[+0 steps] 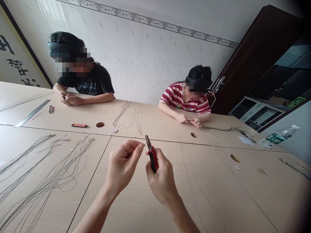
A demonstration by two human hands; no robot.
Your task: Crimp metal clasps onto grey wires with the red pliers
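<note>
My left hand [125, 161] is closed in a pinch, thumb against forefinger, above the table [136, 207]. A short, thin dark end shows at its fingertips; what it belongs to is too small to make out. Wrapped round the red and black handles of a pair of pliers [152, 157] is my right hand [161, 181]. The metal jaws point up, close beside my left fingertips. Whether the jaws touch the thin end, I cannot tell. To the right of my right hand, thin cords [191, 184] lie loosely on the table.
Bundles of thin dark cords [60, 174] with small metal ends lie left. Farther off are a metal ruler [34, 112], a red and black lighter-like item [79, 125] and round table holes [100, 124]. Two people sit opposite, hands on the table. A water bottle [279, 137] stands tilted in view at right.
</note>
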